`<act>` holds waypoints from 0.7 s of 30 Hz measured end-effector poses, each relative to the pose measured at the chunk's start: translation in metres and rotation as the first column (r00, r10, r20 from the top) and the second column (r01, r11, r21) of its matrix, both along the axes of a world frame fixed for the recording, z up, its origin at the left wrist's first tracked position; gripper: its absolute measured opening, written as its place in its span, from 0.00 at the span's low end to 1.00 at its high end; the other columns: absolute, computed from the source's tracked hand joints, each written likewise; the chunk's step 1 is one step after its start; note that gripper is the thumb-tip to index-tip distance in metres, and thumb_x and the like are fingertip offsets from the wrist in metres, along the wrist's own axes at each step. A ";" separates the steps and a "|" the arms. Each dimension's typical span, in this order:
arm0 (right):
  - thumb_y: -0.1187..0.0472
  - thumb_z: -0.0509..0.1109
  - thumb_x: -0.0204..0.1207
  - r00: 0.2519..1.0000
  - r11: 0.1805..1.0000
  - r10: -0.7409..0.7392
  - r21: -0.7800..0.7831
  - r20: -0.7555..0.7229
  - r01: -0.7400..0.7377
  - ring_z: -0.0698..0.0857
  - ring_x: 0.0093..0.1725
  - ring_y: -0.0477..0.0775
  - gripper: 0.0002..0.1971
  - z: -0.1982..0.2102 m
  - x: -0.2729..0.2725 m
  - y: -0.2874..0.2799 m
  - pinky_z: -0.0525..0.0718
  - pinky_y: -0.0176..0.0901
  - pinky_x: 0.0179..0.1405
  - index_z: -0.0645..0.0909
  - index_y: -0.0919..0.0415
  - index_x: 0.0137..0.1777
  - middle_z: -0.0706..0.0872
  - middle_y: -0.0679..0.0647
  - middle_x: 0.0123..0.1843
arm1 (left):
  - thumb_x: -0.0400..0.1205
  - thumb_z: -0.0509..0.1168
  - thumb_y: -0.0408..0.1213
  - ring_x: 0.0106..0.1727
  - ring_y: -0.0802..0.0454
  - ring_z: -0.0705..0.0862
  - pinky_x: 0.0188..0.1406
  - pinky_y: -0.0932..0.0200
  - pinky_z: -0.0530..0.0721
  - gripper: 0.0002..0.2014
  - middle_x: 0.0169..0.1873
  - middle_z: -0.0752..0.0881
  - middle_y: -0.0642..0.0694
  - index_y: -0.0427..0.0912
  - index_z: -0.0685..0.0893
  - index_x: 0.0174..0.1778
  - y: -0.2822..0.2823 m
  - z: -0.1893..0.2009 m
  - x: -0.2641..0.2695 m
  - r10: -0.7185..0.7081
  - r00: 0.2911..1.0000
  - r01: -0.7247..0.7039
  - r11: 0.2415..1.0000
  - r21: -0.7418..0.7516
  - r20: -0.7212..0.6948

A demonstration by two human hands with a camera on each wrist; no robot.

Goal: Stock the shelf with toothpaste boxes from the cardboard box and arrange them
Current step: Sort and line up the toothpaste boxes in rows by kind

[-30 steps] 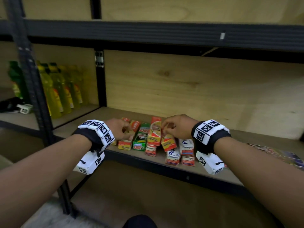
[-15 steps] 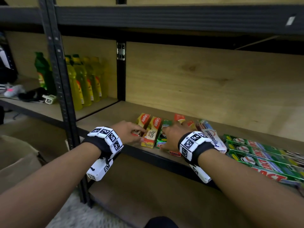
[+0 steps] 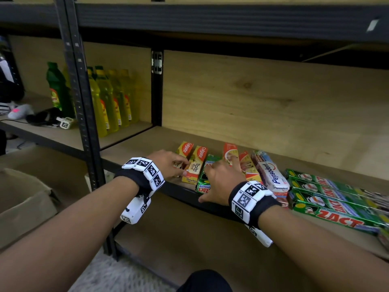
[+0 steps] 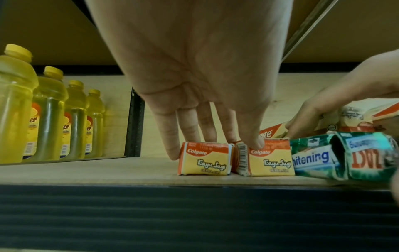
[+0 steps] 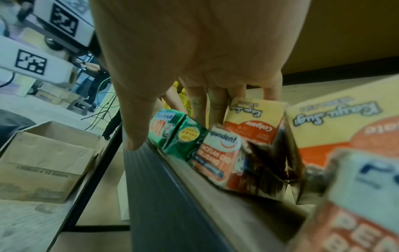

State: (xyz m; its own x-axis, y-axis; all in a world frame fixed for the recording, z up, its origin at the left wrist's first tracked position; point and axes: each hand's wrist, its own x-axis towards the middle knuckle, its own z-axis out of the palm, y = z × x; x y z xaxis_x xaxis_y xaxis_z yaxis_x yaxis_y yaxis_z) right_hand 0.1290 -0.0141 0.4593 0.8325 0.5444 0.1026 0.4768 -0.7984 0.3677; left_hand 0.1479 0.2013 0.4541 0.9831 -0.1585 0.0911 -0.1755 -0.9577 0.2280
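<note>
Several toothpaste boxes lie side by side near the front of the wooden shelf (image 3: 134, 142). My left hand (image 3: 179, 165) rests with straight fingers on top of two orange-yellow Colgate boxes (image 4: 204, 159), thumb on the right one (image 4: 270, 159). My right hand (image 3: 221, 175) lies flat over the short green Zact box (image 3: 205, 180) and the orange boxes beside it; its fingers (image 5: 215, 105) stretch along their tops and its thumb hangs over the shelf edge. A white Pepsodent box (image 3: 271, 171) lies just right of that hand. The open cardboard box (image 3: 21, 207) stands on the floor at the left.
Long green Zact boxes (image 3: 332, 207) lie crosswise at the right. In the left bay stand yellow bottles (image 3: 111, 102) and a green bottle (image 3: 56, 87), behind a black upright post (image 3: 80, 102). A dark steel rail (image 4: 194, 213) fronts the shelf, with another shelf close overhead.
The view has swung so the long green boxes show at the right. Both hands have come down from curled over a loose heap to flat on boxes now lying in a row.
</note>
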 end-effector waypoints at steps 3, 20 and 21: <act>0.31 0.73 0.67 0.998 0.999 0.051 0.013 0.030 -0.051 0.78 0.69 0.60 0.36 0.002 -0.012 -0.002 0.58 0.74 0.76 0.75 0.54 0.69 0.85 0.54 0.63 | 0.78 0.67 0.63 0.62 0.55 0.83 0.59 0.58 0.80 0.24 0.69 0.82 0.57 0.67 0.78 0.70 -0.002 0.000 0.000 0.011 1.000 -0.011 1.000 0.009 -0.007; 0.65 0.78 0.73 0.962 0.850 0.260 0.491 -0.080 -0.189 0.78 0.63 0.49 0.24 0.099 -0.033 -0.048 0.87 0.46 0.59 0.84 0.35 0.61 0.78 0.46 0.65 | 0.72 0.79 0.51 0.72 0.54 0.76 0.67 0.59 0.72 0.37 0.72 0.78 0.58 0.64 0.72 0.77 -0.025 0.022 -0.009 -0.073 0.995 0.055 0.973 -0.226 -0.072; 0.68 0.77 0.73 0.962 0.846 0.260 0.501 -0.088 -0.183 0.77 0.63 0.50 0.24 0.101 -0.030 -0.052 0.88 0.48 0.59 0.85 0.34 0.57 0.78 0.47 0.65 | 0.71 0.79 0.53 0.72 0.54 0.76 0.70 0.56 0.74 0.37 0.72 0.78 0.59 0.66 0.72 0.76 -0.027 0.022 -0.008 -0.091 0.992 0.069 0.972 -0.224 -0.086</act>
